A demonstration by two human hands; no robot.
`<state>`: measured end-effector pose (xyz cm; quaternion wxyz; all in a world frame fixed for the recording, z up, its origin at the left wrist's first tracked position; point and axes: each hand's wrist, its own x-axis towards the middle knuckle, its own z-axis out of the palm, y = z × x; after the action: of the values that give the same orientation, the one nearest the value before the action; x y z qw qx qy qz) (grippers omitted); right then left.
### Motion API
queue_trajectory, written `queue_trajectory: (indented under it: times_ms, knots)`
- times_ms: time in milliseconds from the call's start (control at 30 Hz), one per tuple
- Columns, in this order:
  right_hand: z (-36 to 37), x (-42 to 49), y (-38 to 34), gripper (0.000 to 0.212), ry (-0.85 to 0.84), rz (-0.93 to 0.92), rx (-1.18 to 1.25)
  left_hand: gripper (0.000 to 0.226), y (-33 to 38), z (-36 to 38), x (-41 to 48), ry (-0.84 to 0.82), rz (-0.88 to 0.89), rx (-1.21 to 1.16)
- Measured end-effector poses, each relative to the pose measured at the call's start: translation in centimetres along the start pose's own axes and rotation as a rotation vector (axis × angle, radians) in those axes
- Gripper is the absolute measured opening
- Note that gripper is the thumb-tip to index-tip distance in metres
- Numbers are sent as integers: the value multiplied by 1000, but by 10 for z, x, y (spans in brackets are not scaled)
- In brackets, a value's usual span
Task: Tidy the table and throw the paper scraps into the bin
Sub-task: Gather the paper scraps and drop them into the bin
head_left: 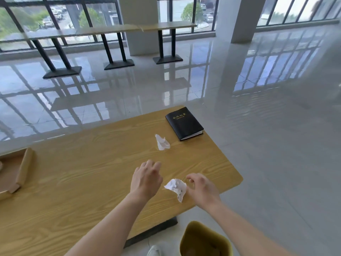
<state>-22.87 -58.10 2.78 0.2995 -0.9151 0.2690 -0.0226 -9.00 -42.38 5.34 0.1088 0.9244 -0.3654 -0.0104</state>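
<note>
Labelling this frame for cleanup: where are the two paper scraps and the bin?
Near paper scrap [176, 187], head view, on its crumpled middle.
Far paper scrap [162, 143], head view, on its centre fold.
Bin [191, 230], head view, on its yellow rim.

The scene is being lit brightly by daylight that is coming in through the tall windows [55, 17] at the back, and their dark frames are being mirrored as streaked glare on the glossy floor [129, 89]. Only faint, soft shadows are being cast on the wooden table [83, 182]. Straight lines are being bowed toward the edges by the wide lens, and the right side is being smeared into a hazy blur.
</note>
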Motion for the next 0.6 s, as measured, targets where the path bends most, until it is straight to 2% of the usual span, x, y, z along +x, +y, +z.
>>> queue_trajectory:
  times_ms: [200, 400, 500, 600]
  knots:
    - [31, 53, -33, 45, -132, 128, -100, 34, -41, 10, 95, -22, 150, 33]
    - [54, 67, -47, 65, -276, 255, -245, 38, -52, 25, 153, -52, 273, 93]
    - [61, 68, -48, 58, -279, 275, -268, 40, -56, 34, 169, -78, 301, 106]
    - [66, 68, -46, 42, -222, 266, -261, 41, -60, 44, 185, -131, 305, 104]
